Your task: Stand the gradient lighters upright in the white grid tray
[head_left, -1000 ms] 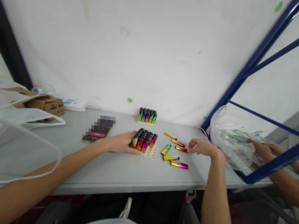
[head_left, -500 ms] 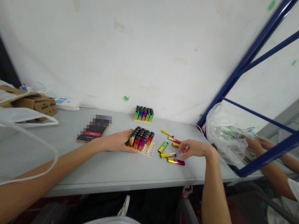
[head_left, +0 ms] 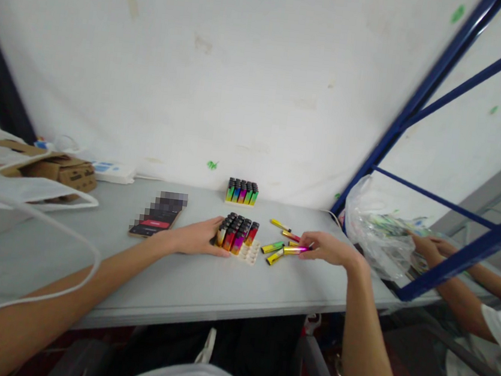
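Note:
My left hand [head_left: 197, 236] rests on the grey table [head_left: 185, 283], fingers curled against the left side of a white tray [head_left: 249, 253] partly filled with upright colourful lighters [head_left: 236, 233]. My right hand [head_left: 325, 248] pinches a yellow-to-magenta lighter [head_left: 294, 250] just above the table, to the right of the tray. Several loose lighters [head_left: 273, 247] lie flat between the tray and that hand. A second, full tray of lighters [head_left: 241, 192] stands farther back near the wall.
A phone [head_left: 156, 219] lies left of my left hand. A cardboard box [head_left: 60, 170] and white bag handles [head_left: 27, 199] sit at the far left. A clear plastic bag [head_left: 375, 229] lies at the right by a blue metal frame [head_left: 428, 93], where another person's hands [head_left: 427, 244] reach.
My right hand has closed on a yellow-magenta lighter that lay on the table and lifted it, drawing it left toward the tray. My left hand has stayed by the tray.

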The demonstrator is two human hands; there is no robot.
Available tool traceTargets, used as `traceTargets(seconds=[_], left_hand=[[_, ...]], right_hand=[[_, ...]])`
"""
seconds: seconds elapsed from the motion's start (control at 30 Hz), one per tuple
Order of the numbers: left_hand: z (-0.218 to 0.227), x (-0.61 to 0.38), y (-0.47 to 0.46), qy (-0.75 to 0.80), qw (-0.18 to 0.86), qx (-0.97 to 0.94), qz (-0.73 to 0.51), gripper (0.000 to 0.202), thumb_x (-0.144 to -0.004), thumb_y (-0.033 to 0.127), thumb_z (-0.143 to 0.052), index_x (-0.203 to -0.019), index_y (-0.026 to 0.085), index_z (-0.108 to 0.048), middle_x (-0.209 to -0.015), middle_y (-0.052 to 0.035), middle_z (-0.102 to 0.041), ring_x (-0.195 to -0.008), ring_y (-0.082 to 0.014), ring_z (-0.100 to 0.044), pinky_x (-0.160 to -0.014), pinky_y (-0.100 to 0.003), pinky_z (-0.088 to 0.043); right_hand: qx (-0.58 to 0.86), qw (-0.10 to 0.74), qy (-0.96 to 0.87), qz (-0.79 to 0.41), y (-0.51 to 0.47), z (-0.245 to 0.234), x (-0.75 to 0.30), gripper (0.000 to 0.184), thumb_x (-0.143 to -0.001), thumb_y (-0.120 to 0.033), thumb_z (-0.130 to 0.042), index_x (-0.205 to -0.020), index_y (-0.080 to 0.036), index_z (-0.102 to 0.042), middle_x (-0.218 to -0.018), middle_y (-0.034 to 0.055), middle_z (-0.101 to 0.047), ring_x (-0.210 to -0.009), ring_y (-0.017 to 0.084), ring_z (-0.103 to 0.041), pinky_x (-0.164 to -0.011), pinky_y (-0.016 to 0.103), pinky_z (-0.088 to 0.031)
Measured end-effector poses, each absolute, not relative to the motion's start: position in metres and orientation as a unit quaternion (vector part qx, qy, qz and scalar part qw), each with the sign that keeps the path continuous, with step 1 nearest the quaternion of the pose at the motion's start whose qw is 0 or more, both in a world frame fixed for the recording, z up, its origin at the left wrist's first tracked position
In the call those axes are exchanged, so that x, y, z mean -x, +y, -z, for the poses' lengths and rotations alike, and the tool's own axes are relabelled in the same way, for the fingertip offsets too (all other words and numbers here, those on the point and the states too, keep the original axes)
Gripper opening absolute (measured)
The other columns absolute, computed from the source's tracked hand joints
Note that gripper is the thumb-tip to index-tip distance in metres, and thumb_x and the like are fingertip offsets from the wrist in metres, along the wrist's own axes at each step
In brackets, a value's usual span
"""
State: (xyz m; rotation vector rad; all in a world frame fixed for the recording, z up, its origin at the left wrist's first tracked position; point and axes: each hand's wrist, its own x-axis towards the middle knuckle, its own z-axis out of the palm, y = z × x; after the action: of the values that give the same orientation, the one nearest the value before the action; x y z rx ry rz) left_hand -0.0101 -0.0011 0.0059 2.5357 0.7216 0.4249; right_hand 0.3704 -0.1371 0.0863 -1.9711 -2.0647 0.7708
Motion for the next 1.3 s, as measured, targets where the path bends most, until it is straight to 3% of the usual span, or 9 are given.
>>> traceTargets(seconds=[0.1, 0.23, 0.5, 0.67, 0.83, 0.93, 1.03, 1.17, 1.3], left_hand=[[-0.004, 0.01, 0.001, 0.261, 0.229, -0.925, -0.155, 0.094, -0.084, 0.07, -0.081, -0.156, 0.018, -0.05, -0.152, -0.0149, -0.062, -0.136, -0.0377, -0.063, -0.122, -0.042, -0.045], [-0.003, 0.011, 0.002, 0.258, 0.228, -0.926, -0.156, 0.091, -0.084, 0.069, -0.081, -0.154, 0.019, -0.053, -0.15, -0.0143, -0.063, -0.134, -0.038, -0.064, -0.121, -0.042, -0.047], [-0.005, 0.012, 0.0, 0.243, 0.243, -0.926, -0.157, 0.089, -0.086, 0.066, -0.081, -0.155, 0.019, -0.051, -0.154, -0.0146, -0.06, -0.138, -0.0369, -0.061, -0.126, -0.044, -0.042], [-0.004, 0.012, 0.0, 0.228, 0.251, -0.928, -0.152, 0.078, -0.087, 0.063, -0.081, -0.149, 0.02, -0.059, -0.152, -0.0141, -0.061, -0.14, -0.0379, -0.06, -0.127, -0.045, -0.041], [-0.001, 0.012, 0.003, 0.232, 0.254, -0.925, -0.161, 0.091, -0.087, 0.065, -0.082, -0.159, 0.02, -0.049, -0.156, -0.0152, -0.059, -0.14, -0.0373, -0.06, -0.128, -0.046, -0.04], [0.0, 0.012, 0.003, 0.226, 0.255, -0.925, -0.168, 0.091, -0.086, 0.064, -0.083, -0.159, 0.021, -0.05, -0.155, -0.014, -0.06, -0.139, -0.0373, -0.06, -0.127, -0.046, -0.041], [-0.001, 0.012, 0.002, 0.225, 0.255, -0.926, -0.164, 0.087, -0.086, 0.064, -0.083, -0.156, 0.022, -0.053, -0.154, -0.0134, -0.06, -0.138, -0.0365, -0.061, -0.127, -0.045, -0.041], [-0.002, 0.011, 0.001, 0.227, 0.254, -0.926, -0.161, 0.08, -0.087, 0.064, -0.082, -0.149, 0.02, -0.059, -0.15, -0.0139, -0.062, -0.136, -0.0361, -0.062, -0.127, -0.045, -0.041], [0.0, 0.011, 0.002, 0.228, 0.255, -0.924, -0.172, 0.084, -0.086, 0.064, -0.083, -0.153, 0.021, -0.055, -0.15, -0.0137, -0.062, -0.137, -0.0363, -0.061, -0.126, -0.046, -0.042]], right_hand=[[0.631, 0.208, -0.688, -0.293, -0.14, -0.092, -0.379, 0.05, -0.081, -0.063, -0.08, -0.104, -0.02, -0.073, -0.095, 0.0087, -0.081, -0.089, 0.025, -0.073, -0.078, 0.032, -0.055], [0.565, 0.361, -0.679, -0.298, -0.133, -0.092, -0.37, 0.056, -0.075, -0.064, -0.087, -0.103, -0.018, -0.074, -0.108, 0.0133, -0.081, -0.101, 0.03, -0.074, -0.087, 0.038, -0.058], [0.446, 0.581, -0.606, -0.311, -0.103, -0.079, -0.318, 0.049, -0.081, -0.067, -0.083, -0.099, -0.023, -0.073, -0.098, 0.0064, -0.074, -0.098, 0.025, -0.07, -0.09, 0.038, -0.058], [0.387, 0.579, -0.58, -0.422, -0.096, -0.074, -0.292, 0.046, -0.087, -0.065, -0.08, -0.101, -0.023, -0.072, -0.114, 0.0097, -0.077, -0.097, 0.023, -0.072, -0.09, 0.04, -0.06], [0.371, 0.558, -0.578, -0.466, -0.094, -0.072, -0.276, 0.046, -0.089, -0.063, -0.079, -0.11, -0.025, -0.066, -0.091, 0.0034, -0.073, -0.078, 0.019, -0.067, -0.079, 0.036, -0.058], [0.353, 0.566, -0.56, -0.492, -0.09, -0.069, -0.268, 0.045, -0.088, -0.063, -0.08, -0.108, -0.027, -0.06, -0.073, -0.0056, -0.055, -0.063, 0.014, -0.055, -0.065, 0.031, -0.054], [0.354, 0.56, -0.547, -0.512, -0.086, -0.066, -0.261, 0.05, -0.086, -0.066, -0.08, -0.105, -0.029, -0.054, -0.071, -0.0095, -0.044, -0.053, 0.01, -0.041, -0.051, 0.024, -0.043], [0.421, 0.549, -0.544, -0.475, -0.076, -0.059, -0.252, 0.059, -0.081, -0.079, -0.074, -0.096, -0.028, -0.049, -0.063, -0.0127, -0.033, -0.046, 0.007, -0.021, -0.042, 0.019, -0.019], [0.508, 0.559, -0.536, -0.378, -0.063, -0.047, -0.243, 0.067, -0.079, -0.089, -0.064, -0.076, -0.027, -0.039, -0.054, -0.0115, -0.026, -0.045, 0.009, -0.021, -0.041, 0.024, -0.017]])
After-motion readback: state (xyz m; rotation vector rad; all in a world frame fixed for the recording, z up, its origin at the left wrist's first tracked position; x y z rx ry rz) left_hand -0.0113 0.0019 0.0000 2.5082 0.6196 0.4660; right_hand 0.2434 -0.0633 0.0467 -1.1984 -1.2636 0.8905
